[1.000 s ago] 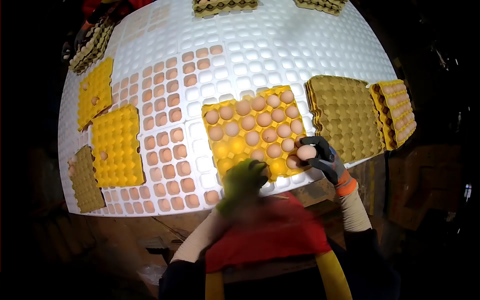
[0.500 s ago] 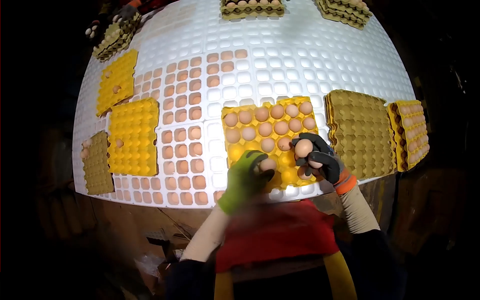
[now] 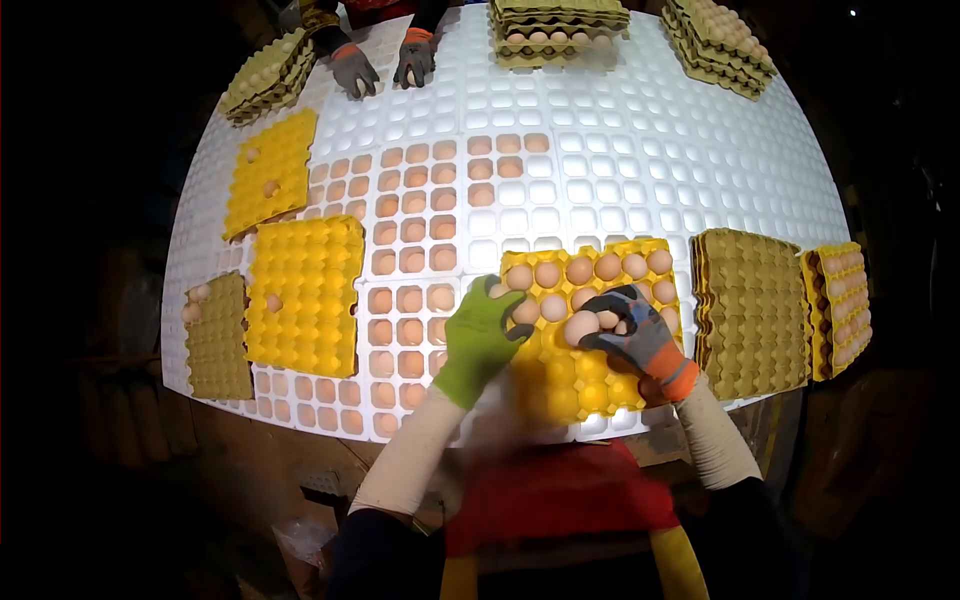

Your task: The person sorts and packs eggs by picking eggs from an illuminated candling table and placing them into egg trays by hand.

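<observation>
Yellow tray (image 3: 570,385) at near edge of white pocketed surface (image 3: 720,140), right in front of both hands. Only partly loaded: eggs (image 3: 608,265) in back rows, front cups bare. Left hand (image 3: 478,340), green glove, curled at tray's back-left corner, right by one or two eggs; cannot tell if gripped or merely touched. Right hand (image 3: 645,342), dark glove with orange cuff, closed around an egg (image 3: 581,328) over tray, with more eggs at the fingers; count unclear.

Progress, judging by layout: partway. Long block of filled pockets (image 3: 412,232) left of tray, plus short stepped run beyond; wide stretch of unfilled pockets (image 3: 605,195) farther right. More eggs in yellow stack (image 3: 840,300) at right and in brown stacks (image 3: 560,20) at far side.

Hidden: tray cups under right hand; pockets beneath tray; most contents of stacked lower layers. Near-left tray edge blurred. Co-worker's hands (image 3: 355,72) small, at far left, maybe with an egg at each set of fingertips. Far top partly cut off; outer corners too dark to read.
</observation>
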Demonstrator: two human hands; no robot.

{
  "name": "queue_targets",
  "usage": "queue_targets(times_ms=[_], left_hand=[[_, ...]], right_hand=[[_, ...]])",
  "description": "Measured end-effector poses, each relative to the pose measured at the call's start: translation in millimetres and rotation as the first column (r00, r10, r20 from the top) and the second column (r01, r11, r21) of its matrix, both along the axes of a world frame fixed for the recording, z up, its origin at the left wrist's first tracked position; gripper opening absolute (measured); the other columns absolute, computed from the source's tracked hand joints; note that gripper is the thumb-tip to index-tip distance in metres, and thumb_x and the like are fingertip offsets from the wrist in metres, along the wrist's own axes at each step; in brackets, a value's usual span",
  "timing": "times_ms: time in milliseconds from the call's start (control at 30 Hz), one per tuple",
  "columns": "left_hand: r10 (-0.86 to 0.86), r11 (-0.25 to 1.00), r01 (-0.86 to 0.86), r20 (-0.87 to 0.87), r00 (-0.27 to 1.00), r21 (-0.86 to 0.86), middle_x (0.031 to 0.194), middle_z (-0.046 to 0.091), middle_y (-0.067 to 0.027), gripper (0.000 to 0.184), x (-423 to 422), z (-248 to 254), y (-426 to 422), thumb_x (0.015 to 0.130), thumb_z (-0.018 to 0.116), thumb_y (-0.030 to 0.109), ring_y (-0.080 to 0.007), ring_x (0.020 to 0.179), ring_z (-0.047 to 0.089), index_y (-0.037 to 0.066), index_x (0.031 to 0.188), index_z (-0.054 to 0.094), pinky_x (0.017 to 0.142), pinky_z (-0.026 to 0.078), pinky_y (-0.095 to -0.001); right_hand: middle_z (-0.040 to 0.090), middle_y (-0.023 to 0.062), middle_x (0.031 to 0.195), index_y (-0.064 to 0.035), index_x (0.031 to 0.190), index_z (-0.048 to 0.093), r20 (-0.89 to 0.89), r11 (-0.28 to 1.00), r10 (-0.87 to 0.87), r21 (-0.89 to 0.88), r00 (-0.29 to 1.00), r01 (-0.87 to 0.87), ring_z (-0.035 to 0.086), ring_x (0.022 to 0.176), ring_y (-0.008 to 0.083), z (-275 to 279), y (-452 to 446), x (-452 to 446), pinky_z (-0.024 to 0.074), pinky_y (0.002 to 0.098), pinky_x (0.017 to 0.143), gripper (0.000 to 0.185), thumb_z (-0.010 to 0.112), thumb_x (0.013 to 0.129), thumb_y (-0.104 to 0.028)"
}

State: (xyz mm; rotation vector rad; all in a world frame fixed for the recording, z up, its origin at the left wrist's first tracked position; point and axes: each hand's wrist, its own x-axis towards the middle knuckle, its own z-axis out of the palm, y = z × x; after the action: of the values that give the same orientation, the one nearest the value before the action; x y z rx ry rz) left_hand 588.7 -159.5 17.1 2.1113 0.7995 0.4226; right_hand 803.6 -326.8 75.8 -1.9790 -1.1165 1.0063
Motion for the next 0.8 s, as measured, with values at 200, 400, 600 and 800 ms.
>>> queue_targets(times_ms=[200,400,600,800], left_hand=[[0.174,0.984,-0.179,0.249,0.953,-0.001,0.116,0.069,-0.0098,0.042,18.2,-20.1,82.1,0.084,0.081,0.017,-0.0250,0.103,0.067,0.007,0.124,0.072,0.085,0.056,-0.0359],[0.216,0.923,-0.195,-0.028,0.976,0.331,0.117,0.063,-0.0128,0.038,57.1,-24.8,118.0,0.084,0.079,0.022,-0.0326,0.102,0.064,0.015,0.120,0.072,0.081,0.054,-0.0454],[0.078,0.908,-0.051,-0.047,0.996,0.417,0.123,0.066,-0.0101,0.036,37.7,-44.9,85.2,0.090,0.067,0.014,-0.0333,0.099,0.068,0.019,0.126,0.069,0.080,0.057,-0.0437],[0.169,0.985,-0.163,0.155,0.973,-0.050,0.115,0.070,-0.0106,0.034,28.0,-65.0,87.9,0.094,0.066,0.014,-0.0280,0.097,0.069,0.010,0.127,0.068,0.082,0.056,-0.0364]], right_hand=[[0.071,0.0030,0.095,-0.0033,0.123,0.066,-0.623,0.969,-0.237,-0.101,0.746,0.224,0.062,0.077,0.0091,8.5,85.9,17.6,0.0475,0.0226,0.066,0.044,0.076,0.092,-0.032],[0.066,0.0092,0.123,-0.0181,0.127,0.068,0.472,0.997,-0.072,0.038,0.879,0.061,0.067,0.111,0.0316,-94.4,197.0,34.6,0.0545,0.0426,0.094,0.050,0.072,0.088,-0.049],[0.070,0.0153,0.121,-0.0060,0.123,0.068,0.352,0.977,-0.169,0.184,0.921,0.109,0.066,0.114,0.0344,-119.7,235.1,45.9,0.0528,0.0428,0.098,0.046,0.063,0.098,-0.044],[0.065,0.0108,0.113,-0.0118,0.118,0.069,0.379,0.860,-0.332,0.497,0.864,0.113,0.065,0.101,0.0273,-120.3,228.3,60.8,0.0530,0.0387,0.086,0.024,0.062,0.095,-0.012]])
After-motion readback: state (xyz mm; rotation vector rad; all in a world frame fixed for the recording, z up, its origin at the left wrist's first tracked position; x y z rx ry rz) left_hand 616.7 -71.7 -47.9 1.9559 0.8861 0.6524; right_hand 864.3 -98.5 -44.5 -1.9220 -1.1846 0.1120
